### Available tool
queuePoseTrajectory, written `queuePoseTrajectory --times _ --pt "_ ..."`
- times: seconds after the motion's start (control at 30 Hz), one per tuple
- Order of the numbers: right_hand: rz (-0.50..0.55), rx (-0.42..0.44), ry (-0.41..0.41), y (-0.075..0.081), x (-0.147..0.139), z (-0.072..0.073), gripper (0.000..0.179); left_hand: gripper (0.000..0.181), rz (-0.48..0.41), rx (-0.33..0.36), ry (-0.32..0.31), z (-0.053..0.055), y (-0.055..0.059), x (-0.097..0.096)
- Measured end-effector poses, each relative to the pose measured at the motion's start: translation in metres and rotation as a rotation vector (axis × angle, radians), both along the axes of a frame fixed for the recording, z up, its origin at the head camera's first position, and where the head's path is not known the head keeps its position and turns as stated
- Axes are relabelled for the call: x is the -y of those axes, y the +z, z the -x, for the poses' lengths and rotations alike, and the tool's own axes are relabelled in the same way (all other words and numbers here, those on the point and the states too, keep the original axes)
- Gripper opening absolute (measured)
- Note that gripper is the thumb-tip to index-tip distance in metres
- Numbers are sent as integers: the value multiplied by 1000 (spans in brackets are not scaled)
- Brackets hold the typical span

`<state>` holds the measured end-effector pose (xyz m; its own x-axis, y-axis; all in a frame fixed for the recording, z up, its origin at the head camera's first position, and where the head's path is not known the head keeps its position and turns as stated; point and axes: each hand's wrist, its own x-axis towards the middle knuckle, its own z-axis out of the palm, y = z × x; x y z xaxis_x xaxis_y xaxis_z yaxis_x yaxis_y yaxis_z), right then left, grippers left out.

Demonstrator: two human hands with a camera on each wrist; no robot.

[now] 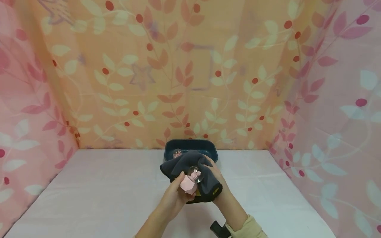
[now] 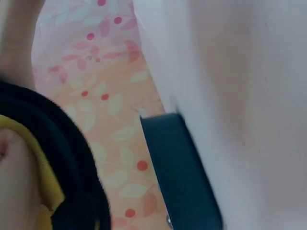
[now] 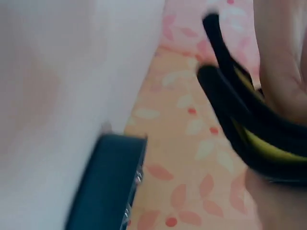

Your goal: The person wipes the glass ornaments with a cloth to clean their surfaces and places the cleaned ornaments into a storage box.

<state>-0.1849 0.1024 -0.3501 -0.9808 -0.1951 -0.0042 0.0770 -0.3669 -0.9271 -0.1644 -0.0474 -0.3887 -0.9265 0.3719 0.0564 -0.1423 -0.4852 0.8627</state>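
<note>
Near the front of the tray, my left hand (image 1: 175,195) grips the pink faceted base of a small snow globe (image 1: 189,184). Its clear ball has a little pink figure inside and tilts to the upper right. A dark grey cloth (image 1: 186,161) with black edging and a yellow underside lies bunched behind and around the globe. My right hand (image 1: 219,180) holds this cloth from the right side, its fingers partly covered by the folds. In the left wrist view, the cloth's black edge (image 2: 72,143) curves beside the fingers; the right wrist view shows its folded edge (image 3: 225,96).
A dark teal tray (image 1: 190,142) stands at the back of the white table (image 1: 119,188), with another clear globe (image 1: 177,153) inside at its left. Leaf-patterned fabric walls (image 1: 175,82) enclose the table. A black object (image 1: 218,228) shows by the right sleeve (image 1: 248,228).
</note>
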Motion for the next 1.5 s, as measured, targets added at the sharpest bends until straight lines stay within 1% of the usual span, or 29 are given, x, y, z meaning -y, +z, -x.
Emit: queuePoseTrajectory --times 0.07,0.17,0.23,0.3,0.33,0.4,0.47,0.53,0.63,0.7,0.73,0.83,0.93,1.0,1.03,1.1,1.17,1.2,1.27,1.37,1.43,1.5 --pt "24 -6 -26 -3 -6 5 50 44 -3 7 18 2 -1 -3" --pt "108 -44 -76 -8 -15 10 44 49 0 19 45 3 -2 -4" --pt "127 -87 -129 -10 -19 11 39 54 8 32 62 4 0 -2" --pt "106 -150 -201 -11 -21 11 37 58 13 48 78 4 2 0" --pt "67 -197 -242 -13 -22 10 37 60 11 55 84 4 4 0" --pt "-38 -319 -322 -18 -22 8 39 62 2 64 89 3 5 2" --pt "-159 -464 -402 -23 -21 5 41 59 -17 65 88 2 7 2" --pt "-264 -618 -471 -29 -18 3 42 47 -31 63 82 0 7 2" --pt "-338 -840 -524 -36 -12 0 42 27 -35 47 64 -2 8 1" --pt "-355 -977 -528 -39 -9 -1 44 27 -28 31 50 -2 8 -1" --pt "-354 -1046 -514 -40 -8 -1 45 29 -22 22 43 -3 8 -1" --pt "-368 -1226 -451 -41 -6 1 36 29 12 -22 39 -3 8 -3" --pt "-380 -1340 -366 -41 -5 5 33 25 48 -73 45 -3 7 -4" --pt "-391 -1384 -339 -40 -5 8 33 26 57 -99 44 -4 5 -3" --pt "-392 -1393 -334 -40 -5 8 34 25 54 -107 43 -4 5 -3" --pt "-392 -1383 -337 -39 -4 9 33 25 47 -112 39 -5 5 -3" --pt "-377 -1331 -339 -39 -3 9 32 24 45 -110 35 -5 5 -3" --pt "-369 -1290 -340 -39 -3 9 33 24 48 -108 34 -5 6 -3" --pt "-332 -1187 -313 -38 -3 7 38 25 67 -100 32 -6 6 -2" --pt "-235 -996 -222 -36 -3 5 50 28 97 -92 22 -6 6 -1" --pt "-163 -847 -163 -33 -4 3 50 31 110 -100 13 -6 7 1" --pt "-82 -701 -108 -30 -5 2 48 31 109 -115 -11 -5 7 2"
